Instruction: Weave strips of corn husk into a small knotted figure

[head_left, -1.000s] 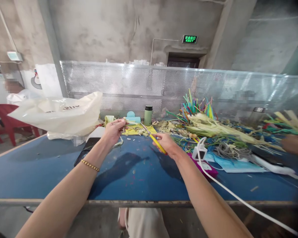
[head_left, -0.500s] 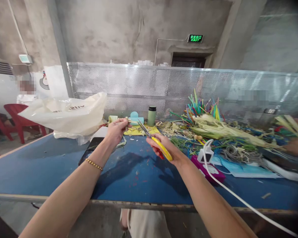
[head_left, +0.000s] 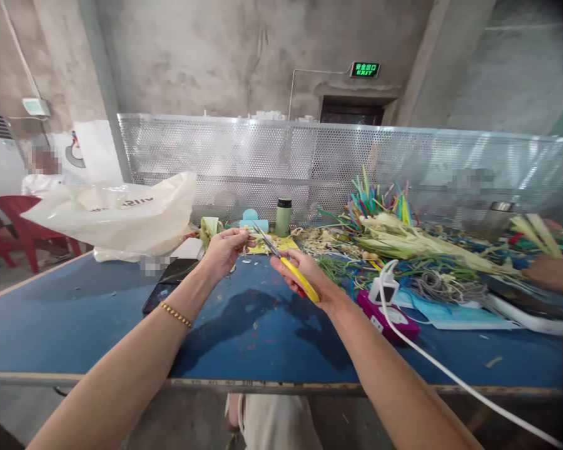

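Observation:
My right hand (head_left: 300, 272) grips a pair of scissors (head_left: 288, 267) with yellow and red handles. The metal blades point up and left, close to the fingertips of my left hand (head_left: 226, 251). Those left fingers are pinched on a small pale piece that looks like dried husk; its exact shape is too small to tell. Behind the blades lie a yellow sheet (head_left: 287, 244) with pale scraps on it and a light-blue object (head_left: 254, 225). A green bottle (head_left: 284, 217) stands upright just beyond my hands.
A large cream plastic bag (head_left: 117, 219) and a dark phone (head_left: 166, 284) lie left. On the right are corn husks (head_left: 403, 240), coloured strips, tangled cords, a purple power strip (head_left: 387, 317) with a white cable, and blue masks (head_left: 464, 314). Another person's hand (head_left: 551, 272) reaches in at far right.
The view has shifted slightly to the right. The scissor tips are nearer my left fingertips, and both hands keep their grips.

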`<move>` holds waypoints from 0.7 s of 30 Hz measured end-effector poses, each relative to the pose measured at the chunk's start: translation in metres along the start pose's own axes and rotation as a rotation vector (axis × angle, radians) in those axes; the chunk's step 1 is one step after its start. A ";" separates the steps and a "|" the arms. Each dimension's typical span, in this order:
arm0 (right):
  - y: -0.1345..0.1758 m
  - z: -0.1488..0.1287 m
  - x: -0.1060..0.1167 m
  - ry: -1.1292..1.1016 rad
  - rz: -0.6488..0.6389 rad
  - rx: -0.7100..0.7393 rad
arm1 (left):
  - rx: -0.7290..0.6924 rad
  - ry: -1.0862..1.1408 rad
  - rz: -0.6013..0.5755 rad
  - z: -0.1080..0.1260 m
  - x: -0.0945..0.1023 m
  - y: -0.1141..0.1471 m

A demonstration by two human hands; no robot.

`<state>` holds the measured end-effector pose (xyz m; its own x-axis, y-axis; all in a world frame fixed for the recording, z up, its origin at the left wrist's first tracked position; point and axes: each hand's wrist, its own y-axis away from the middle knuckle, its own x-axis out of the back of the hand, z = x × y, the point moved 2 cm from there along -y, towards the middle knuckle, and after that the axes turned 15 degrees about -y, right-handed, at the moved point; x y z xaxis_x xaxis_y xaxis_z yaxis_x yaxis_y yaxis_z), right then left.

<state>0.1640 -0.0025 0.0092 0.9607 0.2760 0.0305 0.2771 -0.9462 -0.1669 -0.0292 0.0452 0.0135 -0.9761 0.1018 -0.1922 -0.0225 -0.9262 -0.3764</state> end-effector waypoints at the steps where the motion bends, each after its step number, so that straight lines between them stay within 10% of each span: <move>1: -0.001 0.001 0.000 -0.005 -0.002 0.004 | 0.007 -0.001 -0.004 0.000 -0.001 0.001; 21: -0.009 0.011 0.005 -0.064 -0.011 0.011 | -0.015 0.008 -0.017 0.000 0.000 0.001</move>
<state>0.1662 0.0090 -0.0003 0.9544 0.2971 -0.0305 0.2873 -0.9413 -0.1774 -0.0293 0.0447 0.0133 -0.9737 0.1206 -0.1931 -0.0357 -0.9186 -0.3935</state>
